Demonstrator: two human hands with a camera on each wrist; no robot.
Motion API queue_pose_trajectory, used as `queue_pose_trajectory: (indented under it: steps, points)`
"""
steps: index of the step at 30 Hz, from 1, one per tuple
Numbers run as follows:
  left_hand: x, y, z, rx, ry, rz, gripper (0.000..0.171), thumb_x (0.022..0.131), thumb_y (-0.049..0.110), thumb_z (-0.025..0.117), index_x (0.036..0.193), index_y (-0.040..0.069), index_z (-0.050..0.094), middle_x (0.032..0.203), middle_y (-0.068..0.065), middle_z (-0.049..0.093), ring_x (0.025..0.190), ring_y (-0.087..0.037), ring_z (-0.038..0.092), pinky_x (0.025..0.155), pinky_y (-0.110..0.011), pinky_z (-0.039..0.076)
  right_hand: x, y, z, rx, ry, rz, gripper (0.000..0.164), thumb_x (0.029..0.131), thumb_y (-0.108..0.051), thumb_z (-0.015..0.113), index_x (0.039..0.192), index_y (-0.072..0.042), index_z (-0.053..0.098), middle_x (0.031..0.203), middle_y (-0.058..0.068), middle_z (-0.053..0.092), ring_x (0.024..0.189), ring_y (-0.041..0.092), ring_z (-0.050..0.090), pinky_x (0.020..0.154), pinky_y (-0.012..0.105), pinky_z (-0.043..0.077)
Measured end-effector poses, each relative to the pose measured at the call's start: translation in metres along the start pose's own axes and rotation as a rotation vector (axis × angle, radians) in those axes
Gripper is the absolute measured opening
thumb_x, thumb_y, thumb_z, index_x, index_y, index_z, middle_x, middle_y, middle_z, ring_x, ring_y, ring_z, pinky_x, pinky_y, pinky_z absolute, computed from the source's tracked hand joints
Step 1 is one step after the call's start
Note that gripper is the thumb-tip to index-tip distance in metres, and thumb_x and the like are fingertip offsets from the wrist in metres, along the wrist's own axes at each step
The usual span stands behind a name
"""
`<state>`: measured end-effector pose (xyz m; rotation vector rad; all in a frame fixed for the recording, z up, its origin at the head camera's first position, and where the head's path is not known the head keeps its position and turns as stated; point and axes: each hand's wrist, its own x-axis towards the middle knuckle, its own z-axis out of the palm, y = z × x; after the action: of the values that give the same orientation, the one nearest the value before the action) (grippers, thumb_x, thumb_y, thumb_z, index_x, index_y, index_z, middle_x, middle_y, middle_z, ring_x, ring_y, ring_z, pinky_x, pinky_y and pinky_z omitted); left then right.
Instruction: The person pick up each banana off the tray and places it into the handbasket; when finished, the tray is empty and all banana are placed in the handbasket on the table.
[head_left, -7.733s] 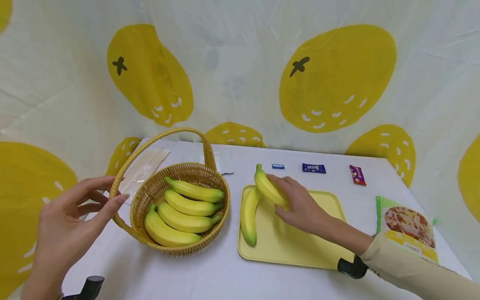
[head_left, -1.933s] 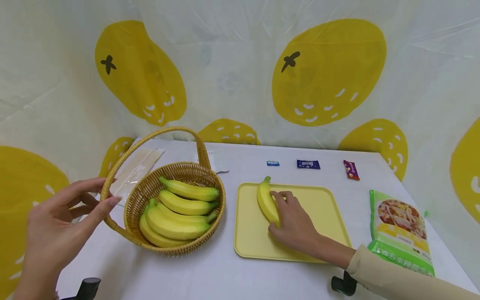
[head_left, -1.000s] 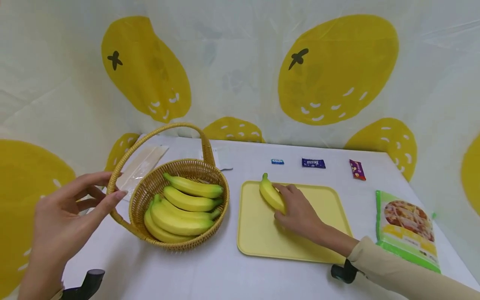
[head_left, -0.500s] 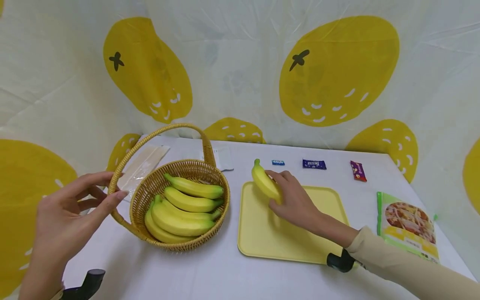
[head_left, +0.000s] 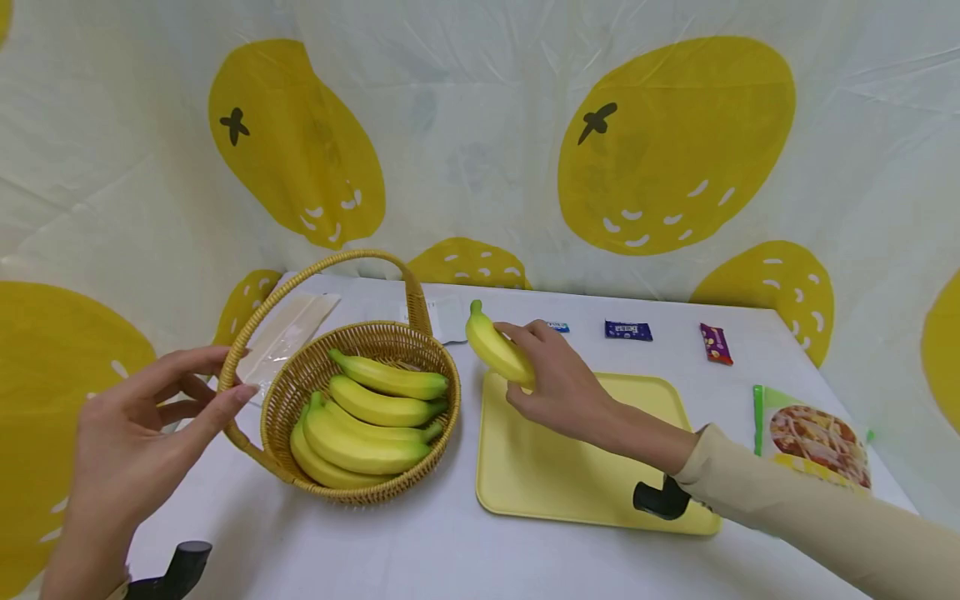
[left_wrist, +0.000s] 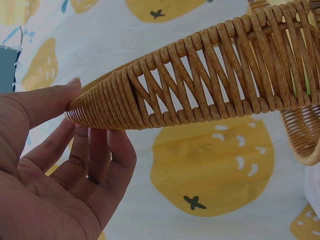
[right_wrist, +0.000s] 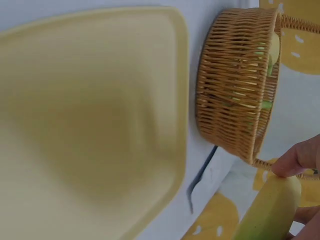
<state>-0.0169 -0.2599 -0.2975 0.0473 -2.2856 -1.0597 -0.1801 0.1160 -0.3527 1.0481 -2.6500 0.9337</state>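
Note:
My left hand (head_left: pixel 153 433) pinches the handle (left_wrist: pixel 200 75) of a wicker basket (head_left: pixel 360 496) between thumb and fingers. Several yellow bananas (head_left: pixel 367 446) with green ends lie inside that basket. A single banana (head_left: pixel 497 350) is in my right hand (head_left: pixel 562 383), gripped by thumb and fingers and held in the air over the tray's far left corner. Beneath it lies the yellow tray (head_left: pixel 570 475), with no banana on it. In the right wrist view the held banana (right_wrist: pixel 272 210) shows at lower right, and only part of the hand is visible.
Small wrapped snacks, one blue (head_left: pixel 628 331) and one purple (head_left: pixel 716 343), lie behind the tray, with a small light-blue packet partly hidden by my right hand. A green food bag (head_left: pixel 813 437) lies at right. Behind the basket are a clear plastic packet (head_left: pixel 288 333) and a white packet (head_left: pixel 447 321).
Earlier a banana went from the tray into the basket. Then my right hand took the last banana, lifted it off the tray and moved it left toward the basket. My left hand stays on the handle.

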Motion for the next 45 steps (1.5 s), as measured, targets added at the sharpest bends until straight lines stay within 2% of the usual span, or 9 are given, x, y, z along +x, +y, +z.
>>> queue_pose_trajectory:
  steps: [13, 21, 24, 29, 41, 45]
  points:
    - [0.001, -0.001, 0.002, -0.018, -0.01, 0.022, 0.052, 0.077, -0.014, 0.089, 0.124, 0.004, 0.077, 0.103, 0.004, 0.074, 0.077, -0.011, 0.062, 0.077, -0.01, 0.055, 0.018, -0.027, 0.002, -0.065, -0.105, -0.039, 0.075, 0.082, -0.008, 0.074, 0.154, -0.01, 0.054, 0.12, 0.009, 0.057, 0.095, 0.023, 0.052, 0.074, 0.035, 0.049]
    - [0.001, -0.001, -0.001, -0.016, -0.013, 0.024, 0.051, 0.076, -0.014, 0.088, 0.123, 0.003, 0.077, 0.101, 0.005, 0.074, 0.076, -0.009, 0.063, 0.076, -0.009, 0.055, 0.03, -0.043, 0.014, -0.038, -0.228, -0.155, 0.073, 0.085, -0.004, 0.07, 0.155, -0.009, 0.052, 0.122, 0.009, 0.057, 0.102, 0.021, 0.055, 0.082, 0.033, 0.052]
    - [0.001, 0.0, -0.001, -0.013, -0.017, 0.021, 0.05, 0.077, -0.013, 0.089, 0.123, 0.004, 0.077, 0.102, 0.006, 0.074, 0.077, -0.009, 0.063, 0.076, -0.009, 0.055, 0.036, -0.048, 0.022, -0.034, -0.264, -0.197, 0.073, 0.084, -0.002, 0.069, 0.155, -0.008, 0.052, 0.123, 0.01, 0.057, 0.105, 0.023, 0.056, 0.086, 0.034, 0.052]
    - [0.002, 0.0, -0.001, 0.001, -0.027, 0.029, 0.048, 0.078, -0.011, 0.089, 0.122, 0.005, 0.078, 0.101, 0.007, 0.073, 0.077, -0.009, 0.063, 0.075, -0.009, 0.055, 0.047, -0.059, 0.038, -0.057, -0.302, -0.266, 0.072, 0.083, -0.004, 0.069, 0.153, -0.009, 0.052, 0.124, 0.011, 0.057, 0.103, 0.024, 0.056, 0.085, 0.035, 0.051]
    - [0.001, -0.001, -0.002, -0.019, -0.033, 0.034, 0.049, 0.077, -0.013, 0.088, 0.122, 0.004, 0.077, 0.102, 0.005, 0.074, 0.076, -0.01, 0.064, 0.075, -0.01, 0.056, 0.071, -0.081, 0.086, -0.137, -0.436, -0.314, 0.074, 0.087, -0.011, 0.071, 0.157, -0.012, 0.05, 0.125, 0.008, 0.055, 0.098, 0.016, 0.05, 0.079, 0.024, 0.046]
    - [0.001, -0.002, -0.004, -0.031, -0.024, 0.027, 0.049, 0.076, -0.015, 0.088, 0.121, 0.002, 0.077, 0.101, 0.004, 0.075, 0.075, -0.01, 0.064, 0.075, -0.011, 0.056, 0.076, -0.087, 0.098, -0.151, -0.454, -0.322, 0.073, 0.089, -0.013, 0.071, 0.158, -0.012, 0.048, 0.128, 0.009, 0.056, 0.099, 0.015, 0.052, 0.079, 0.023, 0.047]
